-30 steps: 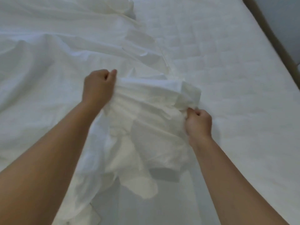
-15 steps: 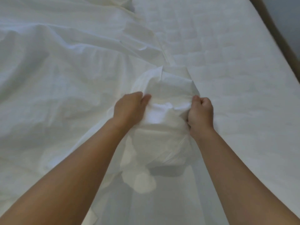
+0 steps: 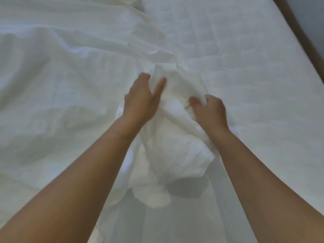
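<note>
– While both hands work the bunched sheet (image 3: pixel 175 148), watch the left hand (image 3: pixel 142 100): its fingers (image 3: pixel 144 76) hook over the top fold, the thumb lies long against the near side, and cloth is pinched between them.
– And the right hand (image 3: pixel 210 111)?
– Fingers (image 3: pixel 193 99) curled tight, dug into the same bundle just right of the left thumb. It's blurred, but that's a grip.
– Where's the bundle itself?
– Between and below the two sets of fingers, hanging toward the wrists, lifted off the bed with a shadow beneath it.
– Room around them?
– Left of the left fingers, the spread part of the sheet (image 3: pixel 61 76) lies rumpled across the bed. Right of the right fingers there's bare quilted mattress (image 3: pixel 254 71), flat, running out to the dark bed frame (image 3: pixel 298 30) well beyond the fingertips.
</note>
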The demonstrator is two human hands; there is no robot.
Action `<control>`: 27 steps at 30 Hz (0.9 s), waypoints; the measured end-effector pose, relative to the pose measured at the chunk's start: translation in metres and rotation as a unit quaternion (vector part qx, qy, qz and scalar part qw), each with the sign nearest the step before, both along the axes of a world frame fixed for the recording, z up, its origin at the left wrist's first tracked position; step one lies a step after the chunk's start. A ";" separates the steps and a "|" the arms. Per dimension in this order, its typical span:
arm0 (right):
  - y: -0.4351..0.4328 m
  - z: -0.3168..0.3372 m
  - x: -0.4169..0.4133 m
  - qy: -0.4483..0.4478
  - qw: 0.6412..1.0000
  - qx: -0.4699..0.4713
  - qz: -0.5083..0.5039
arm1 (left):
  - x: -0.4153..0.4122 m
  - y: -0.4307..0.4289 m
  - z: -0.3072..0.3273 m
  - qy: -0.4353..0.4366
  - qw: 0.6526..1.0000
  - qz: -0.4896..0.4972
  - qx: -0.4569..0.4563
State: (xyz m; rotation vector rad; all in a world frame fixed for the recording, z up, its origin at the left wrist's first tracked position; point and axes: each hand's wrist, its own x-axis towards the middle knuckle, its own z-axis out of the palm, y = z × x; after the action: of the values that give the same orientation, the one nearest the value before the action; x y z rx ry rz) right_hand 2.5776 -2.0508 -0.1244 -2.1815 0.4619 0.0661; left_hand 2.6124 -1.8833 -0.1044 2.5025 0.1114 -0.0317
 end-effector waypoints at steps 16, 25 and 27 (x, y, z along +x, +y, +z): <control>0.044 -0.003 -0.031 0.008 0.988 -0.006 0.153 | 0.021 0.002 -0.008 -0.009 0.968 0.157 -0.195; 0.068 -0.036 -0.003 0.142 0.986 -0.066 0.053 | -0.024 0.028 -0.047 0.170 0.979 -0.070 0.092; 0.072 -0.041 -0.001 0.128 0.970 -0.143 0.151 | -0.036 0.023 -0.058 0.192 0.980 -0.048 -0.013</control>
State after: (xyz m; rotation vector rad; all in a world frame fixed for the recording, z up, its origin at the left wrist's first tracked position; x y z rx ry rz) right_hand 2.5770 -1.9788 -0.1656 -2.5273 0.2909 0.4777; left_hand 2.5768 -1.8600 -0.1621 2.4435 0.1486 -0.5540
